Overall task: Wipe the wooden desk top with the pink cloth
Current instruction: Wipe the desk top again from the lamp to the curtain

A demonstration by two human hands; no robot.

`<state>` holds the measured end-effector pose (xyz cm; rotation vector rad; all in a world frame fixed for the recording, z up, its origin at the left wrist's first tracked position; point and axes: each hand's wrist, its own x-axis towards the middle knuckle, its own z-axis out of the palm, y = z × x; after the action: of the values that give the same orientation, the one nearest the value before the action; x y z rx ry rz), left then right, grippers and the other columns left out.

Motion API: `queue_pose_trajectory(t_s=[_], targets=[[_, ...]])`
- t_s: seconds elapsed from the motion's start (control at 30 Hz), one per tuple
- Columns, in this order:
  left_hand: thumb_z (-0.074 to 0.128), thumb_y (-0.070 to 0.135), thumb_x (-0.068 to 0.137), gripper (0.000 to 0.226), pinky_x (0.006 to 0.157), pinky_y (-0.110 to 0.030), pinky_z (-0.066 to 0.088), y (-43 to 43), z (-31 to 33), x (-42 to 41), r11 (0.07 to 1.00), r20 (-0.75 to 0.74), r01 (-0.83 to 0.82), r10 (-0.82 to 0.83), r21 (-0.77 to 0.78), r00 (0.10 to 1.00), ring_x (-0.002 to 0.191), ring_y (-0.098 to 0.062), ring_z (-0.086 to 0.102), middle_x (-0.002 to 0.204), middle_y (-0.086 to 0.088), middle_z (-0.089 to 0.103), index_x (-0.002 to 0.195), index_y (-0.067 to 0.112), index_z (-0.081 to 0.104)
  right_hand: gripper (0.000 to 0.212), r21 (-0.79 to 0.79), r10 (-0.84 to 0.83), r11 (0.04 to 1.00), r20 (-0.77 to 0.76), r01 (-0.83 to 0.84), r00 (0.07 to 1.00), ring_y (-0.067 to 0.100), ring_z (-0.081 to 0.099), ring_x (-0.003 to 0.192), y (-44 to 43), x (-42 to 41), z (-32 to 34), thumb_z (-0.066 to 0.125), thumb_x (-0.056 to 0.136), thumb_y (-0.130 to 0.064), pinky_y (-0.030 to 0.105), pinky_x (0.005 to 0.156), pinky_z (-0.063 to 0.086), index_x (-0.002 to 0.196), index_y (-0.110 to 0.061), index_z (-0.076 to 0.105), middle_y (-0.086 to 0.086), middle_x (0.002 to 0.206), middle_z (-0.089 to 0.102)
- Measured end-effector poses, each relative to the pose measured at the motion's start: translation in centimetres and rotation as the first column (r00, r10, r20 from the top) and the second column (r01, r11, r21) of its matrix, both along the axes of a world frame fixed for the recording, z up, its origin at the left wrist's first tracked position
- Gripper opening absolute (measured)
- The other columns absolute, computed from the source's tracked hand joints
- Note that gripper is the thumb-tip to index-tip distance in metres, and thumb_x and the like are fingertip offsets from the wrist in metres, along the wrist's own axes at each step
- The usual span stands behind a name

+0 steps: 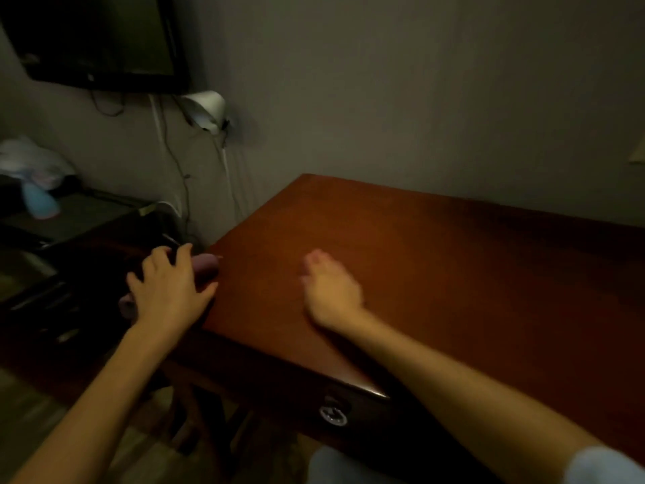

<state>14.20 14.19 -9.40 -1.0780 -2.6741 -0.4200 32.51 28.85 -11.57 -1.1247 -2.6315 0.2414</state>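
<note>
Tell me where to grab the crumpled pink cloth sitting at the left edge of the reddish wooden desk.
Likely best: grip the bunched middle of the pink cloth, from above, with the left hand that lies spread over it. It sits heaped at the wooden desk top's left edge, so fingers can close round the folds; its edges are hidden.

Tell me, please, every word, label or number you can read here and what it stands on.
None can be read.
The black screen on the wall has a pale mark on its lower frame, too blurred to read.
The wooden desk top, the pink cloth and the metal drawer lock show no lettering.
</note>
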Motion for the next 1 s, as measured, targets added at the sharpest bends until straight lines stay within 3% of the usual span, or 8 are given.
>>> queue_pose_trajectory(t_s=[0.13,0.27,0.33,0.43,0.57,0.7,0.87,1.0], targets=[[0.058,0.044,0.088,0.053,0.082,-0.047,0.049,-2.5,-0.1,-1.6,0.996,0.043,-0.073,0.075,-0.041,0.996,0.108,-0.037,0.052,0.12,-0.019,0.051,0.128,0.012,0.047,0.05,0.05,0.436,0.899,-0.012,-0.435,0.9,0.022,0.017,0.144,-9.5,-8.1,0.1,0.031,0.102,-0.028,0.033,0.117,0.011,0.148,-0.009,0.024,0.009,0.157,0.019],[0.056,0.041,0.09,0.039,0.073,-0.043,0.049,-6.0,0.3,-2.8,0.991,0.05,-0.133,0.132,0.018,0.99,0.097,-0.034,0.057,0.109,-0.016,0.056,0.114,0.011,0.052,0.05,0.027,0.662,0.748,0.032,-0.663,0.749,0.026,0.02,0.141,-8.3,-9.8,0.2,0.035,0.101,-0.03,0.034,0.113,0.016,0.148,-0.016,0.028,0.011,0.154,0.022],[0.055,0.041,0.091,0.037,0.071,-0.042,0.048,-7.7,0.3,-3.4,0.986,0.079,-0.163,0.16,0.041,0.984,0.096,-0.034,0.058,0.109,-0.014,0.056,0.111,0.011,0.051,0.045,0.094,0.718,0.685,0.083,-0.722,0.691,0.026,0.028,0.122,-6.2,-9.9,0.8,0.036,0.1,-0.034,0.034,0.098,0.023,0.145,-0.029,0.034,0.009,0.136,0.032],[0.055,0.04,0.091,0.034,0.068,-0.04,0.045,-9.4,0.5,-4.0,0.979,0.092,-0.186,0.179,0.083,0.98,0.093,-0.033,0.058,0.109,-0.013,0.055,0.112,0.012,0.05,0.041,0.077,0.767,0.628,0.107,-0.774,0.633,0.013,0.028,0.097,-3.8,-10.9,2.3,0.039,0.099,-0.032,0.028,0.076,0.016,0.139,-0.044,0.039,-0.004,0.105,0.031],[0.055,0.04,0.092,0.034,0.071,-0.039,0.045,-10.1,1.0,-3.6,0.973,0.143,-0.198,0.181,0.12,0.973,0.096,-0.033,0.059,0.113,-0.01,0.052,0.115,0.016,0.049,0.039,0.033,0.861,0.507,0.035,-0.861,0.508,0.01,0.037,0.099,-3.3,-13.1,3.0,0.051,0.094,-0.017,0.029,0.086,0.027,0.123,-0.043,0.058,-0.008,0.108,0.044],[0.053,0.041,0.092,0.034,0.067,-0.035,0.042,-10.1,1.5,-3.4,0.966,0.125,-0.208,0.189,0.153,0.974,0.094,-0.032,0.059,0.114,-0.008,0.05,0.117,0.018,0.048,0.034,-0.027,0.91,0.404,-0.091,-0.914,0.405,0.01,0.048,0.105,-4.4,-15.5,3.5,0.055,0.09,-0.006,0.035,0.092,0.04,0.108,-0.03,0.072,-0.004,0.111,0.055],[0.054,0.042,0.092,0.032,0.068,-0.035,0.044,-9.4,1.6,-3.0,0.957,0.167,-0.198,0.164,0.211,0.972,0.091,-0.03,0.059,0.111,-0.007,0.049,0.114,0.019,0.05,0.029,-0.191,0.894,0.362,-0.206,-0.913,0.397,0.011,0.05,0.113,-4.0,-16.0,3.2,0.058,0.089,-0.004,0.032,0.101,0.04,0.105,-0.022,0.073,-0.003,0.118,0.056],[0.054,0.04,0.092,0.028,0.067,-0.031,0.038,-8.0,1.6,-2.8,0.935,0.216,-0.191,0.129,0.299,0.968,0.088,-0.028,0.058,0.106,-0.005,0.047,0.107,0.017,0.051,0.029,-0.44,0.673,0.362,-0.488,-0.822,0.557,0.011,0.056,0.114,-3.8,-15.6,4.5,0.053,0.094,-0.006,0.027,0.099,0.045,0.115,-0.023,0.064,0.001,0.12,0.06]])
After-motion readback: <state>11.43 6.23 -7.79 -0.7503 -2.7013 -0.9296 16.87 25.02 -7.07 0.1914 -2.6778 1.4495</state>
